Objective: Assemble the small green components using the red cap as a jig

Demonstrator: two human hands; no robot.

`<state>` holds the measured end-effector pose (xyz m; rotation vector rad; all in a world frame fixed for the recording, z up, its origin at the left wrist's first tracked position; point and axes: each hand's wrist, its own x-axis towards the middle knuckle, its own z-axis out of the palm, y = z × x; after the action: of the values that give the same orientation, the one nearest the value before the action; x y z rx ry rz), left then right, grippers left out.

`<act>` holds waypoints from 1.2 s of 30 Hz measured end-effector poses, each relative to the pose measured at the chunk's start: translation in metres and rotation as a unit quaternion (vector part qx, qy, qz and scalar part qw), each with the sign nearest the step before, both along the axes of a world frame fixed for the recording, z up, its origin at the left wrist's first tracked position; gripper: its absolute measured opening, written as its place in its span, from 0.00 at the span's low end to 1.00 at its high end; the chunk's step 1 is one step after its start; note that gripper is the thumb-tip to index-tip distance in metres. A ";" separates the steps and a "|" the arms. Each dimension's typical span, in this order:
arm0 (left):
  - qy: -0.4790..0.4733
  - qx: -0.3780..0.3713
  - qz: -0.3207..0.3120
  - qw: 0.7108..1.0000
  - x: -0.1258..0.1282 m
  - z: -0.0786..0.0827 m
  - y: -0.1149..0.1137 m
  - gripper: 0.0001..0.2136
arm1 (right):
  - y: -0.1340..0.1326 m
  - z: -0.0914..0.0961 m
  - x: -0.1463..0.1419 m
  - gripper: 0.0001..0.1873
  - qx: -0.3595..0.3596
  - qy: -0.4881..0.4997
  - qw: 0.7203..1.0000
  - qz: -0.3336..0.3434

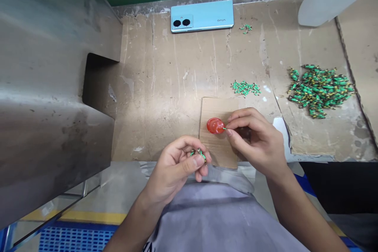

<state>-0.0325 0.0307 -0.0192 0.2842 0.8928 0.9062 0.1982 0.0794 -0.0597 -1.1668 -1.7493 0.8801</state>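
Observation:
My left hand (180,163) is curled near the table's front edge, pinching several small green parts (198,152) between thumb and fingers. My right hand (254,138) pinches a single small green part (223,128), its tip touching a little red cap (215,125) holding red paste. The red cap rests on a cardboard patch (220,145) at the front of the table.
A large heap of green and yellow parts (319,89) lies at the right, a smaller heap (245,88) behind the cap, a few more (245,28) by a light blue phone (202,15) at the back. A grey metal housing (50,86) fills the left side.

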 end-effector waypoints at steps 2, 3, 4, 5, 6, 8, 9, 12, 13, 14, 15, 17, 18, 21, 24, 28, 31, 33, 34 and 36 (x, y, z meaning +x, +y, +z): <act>0.009 -0.002 0.001 1.000 0.001 0.000 0.000 0.16 | -0.001 0.000 0.001 0.05 -0.007 0.002 1.000 -0.004; 0.013 -0.001 0.003 1.000 0.001 0.000 0.000 0.16 | -0.001 -0.001 0.001 0.05 -0.010 0.004 1.000 -0.005; 0.014 0.002 0.005 1.000 0.002 0.000 0.000 0.16 | -0.002 -0.001 0.002 0.05 -0.011 0.006 1.000 -0.006; 0.014 0.007 0.010 1.000 0.003 -0.001 0.000 0.15 | -0.002 -0.002 0.002 0.05 -0.010 0.010 1.000 -0.008; 0.014 0.017 0.016 1.000 0.004 -0.002 -0.001 0.15 | -0.003 -0.002 0.002 0.05 -0.006 0.014 1.000 -0.010; 0.023 0.039 0.033 0.998 0.005 -0.003 -0.002 0.14 | -0.005 -0.002 0.003 0.06 0.006 0.019 1.000 -0.017; 0.030 0.049 0.039 0.998 0.006 -0.004 -0.003 0.13 | -0.006 -0.002 0.004 0.06 0.012 0.016 1.000 -0.021; 0.050 0.056 0.044 0.996 0.008 -0.005 -0.005 0.12 | -0.010 0.001 0.009 0.06 0.014 -0.027 0.999 -0.040; 0.055 0.054 0.043 0.996 0.008 -0.005 -0.005 0.13 | -0.011 0.002 0.012 0.06 0.017 -0.051 0.997 -0.047; 0.059 0.050 0.042 0.996 0.007 -0.005 -0.005 0.14 | -0.013 0.004 0.015 0.06 0.025 -0.077 0.995 -0.051; 0.064 0.047 0.041 0.996 0.007 -0.004 -0.005 0.15 | -0.014 0.005 0.020 0.05 0.035 -0.104 0.992 -0.054; 0.076 0.034 0.033 0.996 0.006 -0.003 -0.006 0.16 | -0.015 0.005 0.029 0.04 0.055 -0.149 0.986 -0.050; 0.080 0.026 0.028 0.996 0.005 -0.003 -0.006 0.17 | -0.015 0.004 0.034 0.04 0.060 -0.165 0.984 -0.043; 0.078 0.005 0.008 0.997 0.003 -0.003 -0.006 0.16 | -0.015 -0.001 0.046 0.04 0.057 -0.183 0.981 -0.013; 0.059 -0.007 0.001 0.998 0.003 -0.003 -0.007 0.17 | -0.014 -0.006 0.050 0.04 0.053 -0.184 0.982 -0.002; 0.046 -0.011 0.002 0.999 0.005 -0.003 -0.007 0.17 | -0.013 -0.008 0.049 0.03 0.056 -0.184 0.981 0.005; 0.044 -0.011 0.004 0.999 0.006 -0.002 -0.006 0.18 | -0.012 -0.008 0.050 0.03 0.053 -0.188 0.981 0.011; 0.041 -0.009 0.002 0.999 0.006 -0.002 -0.006 0.18 | -0.012 -0.008 0.051 0.03 0.049 -0.188 0.981 0.012; 0.040 -0.004 0.001 0.999 0.006 -0.002 -0.006 0.17 | -0.012 -0.007 0.052 0.03 0.047 -0.187 0.981 0.012; 0.039 0.009 0.005 0.999 0.006 -0.003 -0.007 0.16 | -0.012 -0.006 0.053 0.04 0.044 -0.184 0.982 0.011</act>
<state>-0.0263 0.0234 -0.0225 0.3323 0.9595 0.9183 0.2512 0.0674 -0.0661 -1.3144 -2.0770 0.6188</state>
